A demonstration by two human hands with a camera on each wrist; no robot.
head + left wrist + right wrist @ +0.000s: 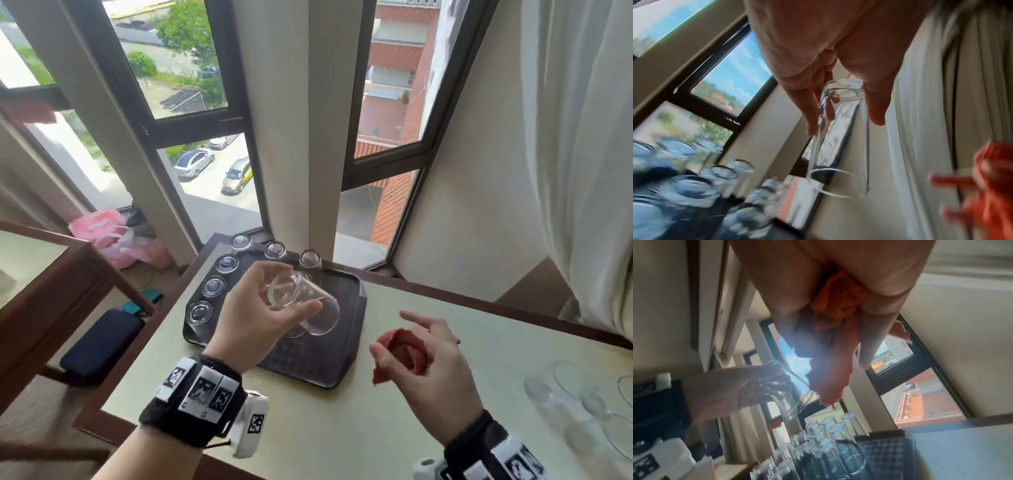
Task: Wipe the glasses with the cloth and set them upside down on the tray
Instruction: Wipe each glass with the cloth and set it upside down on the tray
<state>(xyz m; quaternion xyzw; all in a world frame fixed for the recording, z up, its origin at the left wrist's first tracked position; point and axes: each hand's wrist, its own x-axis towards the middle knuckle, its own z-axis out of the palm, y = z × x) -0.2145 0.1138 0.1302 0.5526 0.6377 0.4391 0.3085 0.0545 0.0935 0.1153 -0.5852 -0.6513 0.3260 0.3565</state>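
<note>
- My left grip [253,310] clasps the glass [303,303] near its thick base, tilted above the tray [346,342].
- Likely light, stiff, slick, breakable: hold near the base.
- At four o'clock, my right grip [423,356] bunches the soft cloth [406,353].

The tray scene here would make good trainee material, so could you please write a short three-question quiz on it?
1. True or false: the left hand holds a clear glass over the dark tray.
2. What does the right hand grip: A) a sponge, B) a red cloth, C) a second glass?
3. Fill in: the glasses in the tray's left-hand row stand ____ side up.

Key
1. True; the fingers grip it near its base, mouth tilted down.
2. B.
3. Base (they are upside down).
</note>
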